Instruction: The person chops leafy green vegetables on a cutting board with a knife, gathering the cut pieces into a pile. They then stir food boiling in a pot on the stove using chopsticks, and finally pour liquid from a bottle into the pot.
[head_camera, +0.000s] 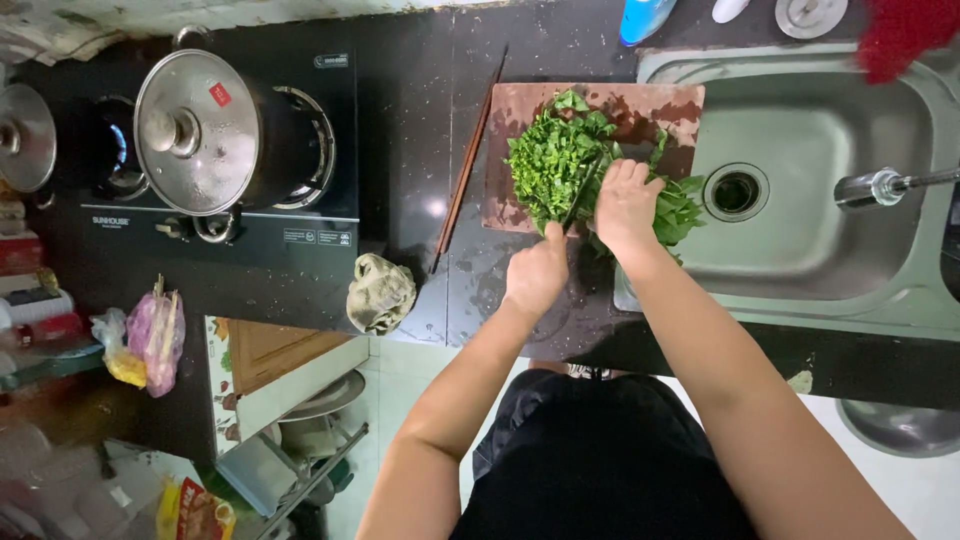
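Chopping is under way: the left hand (537, 272) is closed around the handle of a dark-bladed kitchen knife (580, 195), blade angled up and away from the knuckles into the heap of leafy green herbs (555, 160). The right hand (625, 205) lies flat just beside the blade, fingers (632, 172) curled down, pinning the uncut whole leaves (680, 205) that spill out past its far side. The finely cut greens are piled just beyond the knife tip, on the worn reddish-brown wooden cutting board (650, 105).

As I read it, the cutting is well along, with the uncut bunch under the right hand left to go. The next stroke calls for keeping those holding fingertips tucked back from the edge and feeding the bunch toward the blade.

The board sits on a wet, speckled black stone table (420, 150), its far side overhanging a stainless steel sink (800, 130). Well to the left of the knife hand lie a pair of long brown chopsticks (470, 150), a crumpled greenish-grey cloth (380, 292), and a black gas stove (300, 235) carrying a lidded steel pot (195, 130).
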